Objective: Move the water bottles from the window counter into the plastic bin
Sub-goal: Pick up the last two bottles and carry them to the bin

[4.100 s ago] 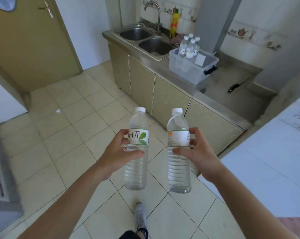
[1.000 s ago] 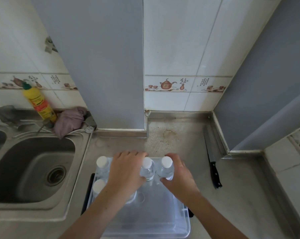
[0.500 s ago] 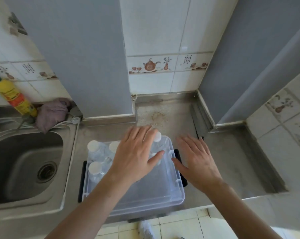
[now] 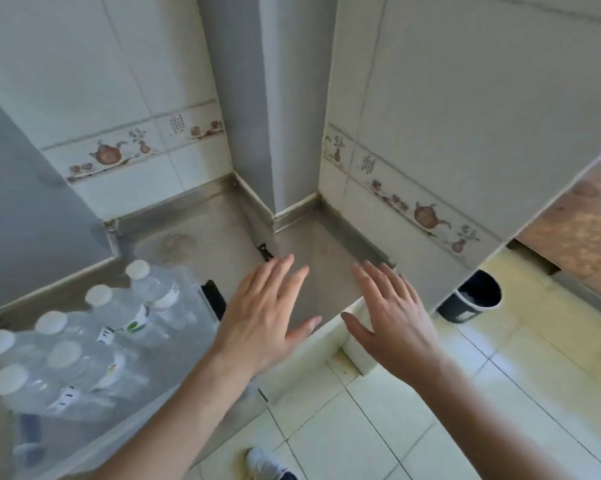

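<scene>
Clear water bottles w/ white caps stand in plastic bin; left hand & right hand splayed flat, empty.

white tiled walls — pale floor (steel counter)

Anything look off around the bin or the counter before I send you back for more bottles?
Nothing spilled or damaged. The water bottles stand upright in the plastic bin, caps on. One oddity: a black knife handle lies loose on the steel counter, just beyond the left hand. Both hands are empty, the right hand too.
</scene>
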